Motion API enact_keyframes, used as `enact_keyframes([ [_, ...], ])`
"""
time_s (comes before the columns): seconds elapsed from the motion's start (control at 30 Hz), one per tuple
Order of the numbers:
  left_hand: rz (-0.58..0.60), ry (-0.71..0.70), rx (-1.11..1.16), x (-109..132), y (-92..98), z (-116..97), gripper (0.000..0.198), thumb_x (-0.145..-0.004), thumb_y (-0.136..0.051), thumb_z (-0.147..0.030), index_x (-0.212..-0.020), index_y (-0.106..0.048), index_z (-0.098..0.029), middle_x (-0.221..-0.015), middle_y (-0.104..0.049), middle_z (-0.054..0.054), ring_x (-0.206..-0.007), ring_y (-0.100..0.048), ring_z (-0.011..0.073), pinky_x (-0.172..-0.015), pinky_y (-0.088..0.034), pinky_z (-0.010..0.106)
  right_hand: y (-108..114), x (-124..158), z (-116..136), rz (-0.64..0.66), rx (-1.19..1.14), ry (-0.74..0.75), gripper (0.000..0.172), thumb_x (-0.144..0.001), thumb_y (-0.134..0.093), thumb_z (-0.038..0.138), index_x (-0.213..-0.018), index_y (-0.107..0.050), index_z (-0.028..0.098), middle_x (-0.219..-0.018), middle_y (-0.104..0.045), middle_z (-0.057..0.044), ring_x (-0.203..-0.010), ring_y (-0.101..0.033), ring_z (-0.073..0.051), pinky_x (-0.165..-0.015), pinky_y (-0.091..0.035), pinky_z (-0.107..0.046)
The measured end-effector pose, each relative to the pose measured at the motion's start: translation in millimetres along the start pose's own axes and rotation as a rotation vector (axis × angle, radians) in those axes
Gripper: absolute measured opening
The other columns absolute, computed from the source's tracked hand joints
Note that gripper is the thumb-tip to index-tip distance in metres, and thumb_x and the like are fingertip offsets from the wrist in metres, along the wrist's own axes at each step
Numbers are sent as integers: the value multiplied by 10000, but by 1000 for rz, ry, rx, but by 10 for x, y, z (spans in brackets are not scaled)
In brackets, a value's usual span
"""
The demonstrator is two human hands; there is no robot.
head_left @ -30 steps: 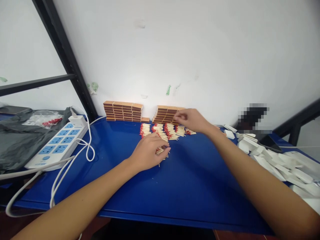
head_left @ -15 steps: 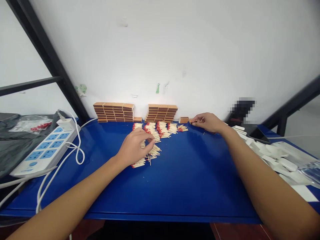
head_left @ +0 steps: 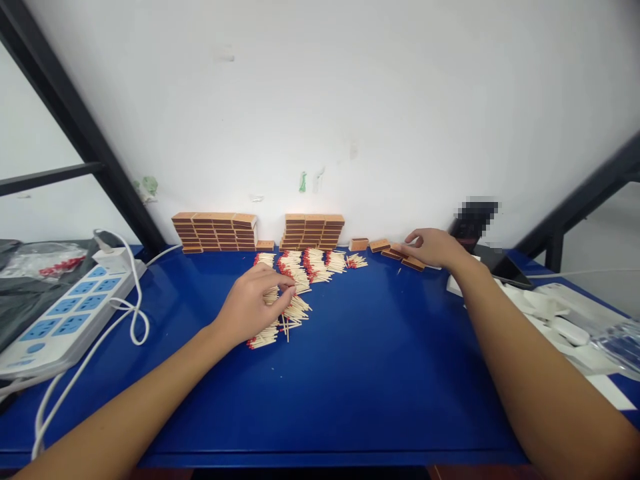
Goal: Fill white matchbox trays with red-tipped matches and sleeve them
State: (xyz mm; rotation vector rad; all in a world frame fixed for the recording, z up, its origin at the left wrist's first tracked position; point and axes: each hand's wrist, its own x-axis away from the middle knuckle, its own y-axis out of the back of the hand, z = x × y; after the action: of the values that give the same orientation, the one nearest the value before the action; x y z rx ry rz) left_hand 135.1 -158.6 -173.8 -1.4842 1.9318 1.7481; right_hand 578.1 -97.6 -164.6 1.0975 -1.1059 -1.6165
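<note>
My left hand rests on a heap of red-tipped matches in the middle of the blue table, fingers curled in a pinch on some of them. Further bundles of matches lie in a row behind it. My right hand reaches to the far right, fingers bent down over loose brown matchboxes near the wall. Two stacks of matchboxes stand against the wall.
A white and blue power strip with looped cables lies at the left, beside a grey bag. White boxes are piled at the right, with a dark device behind them. Black frame bars rise on both sides.
My right hand has moved right from the matchbox stack to the loose matchboxes. My left hand stayed on the match heap. The view has shifted, so things sit further left.
</note>
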Motion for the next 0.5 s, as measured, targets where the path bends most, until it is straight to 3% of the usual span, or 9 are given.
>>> enact_keyframes([
  [0.13, -2, 15, 0, 3, -1, 13, 101, -955, -671, -242, -966, -768, -214, -879, -765, 29, -871, -674, 197, -833, -546, 340, -13, -19, -69, 123, 21, 35, 450, -782, -724, 580, -992, -754, 184, -1065, -778, -120, -933, -708, -281, -718, -521, -326],
  [0.3, 3, 10, 3, -3, 6, 2, 106, -957, -668, -241, -976, -769, -218, -884, -764, 31, -881, -674, 200, -834, -546, 336, 94, -36, -143, 68, 9, 50, 509, -765, -724, 635, -1010, -743, 189, -1097, -767, -120, -959, -705, -292, -731, -537, -342],
  [0.4, 4, 12, 8, -3, 8, 1, 110, -960, -665, -244, -974, -771, -218, -889, -765, 33, -881, -673, 199, -834, -546, 339, 169, -16, -156, 114, -43, 18, 565, -724, -756, 668, -1055, -744, 211, -1112, -768, -106, -946, -709, -284, -729, -544, -339],
  [0.5, 7, 18, 11, 2, 4, 8, 113, -964, -663, -251, -974, -770, -215, -894, -763, 37, -882, -671, 196, -837, -548, 342, 199, 16, -177, 105, -8, -61, 548, -829, -656, 686, -1087, -740, 210, -1136, -765, -115, -974, -703, -287, -749, -536, -350],
])
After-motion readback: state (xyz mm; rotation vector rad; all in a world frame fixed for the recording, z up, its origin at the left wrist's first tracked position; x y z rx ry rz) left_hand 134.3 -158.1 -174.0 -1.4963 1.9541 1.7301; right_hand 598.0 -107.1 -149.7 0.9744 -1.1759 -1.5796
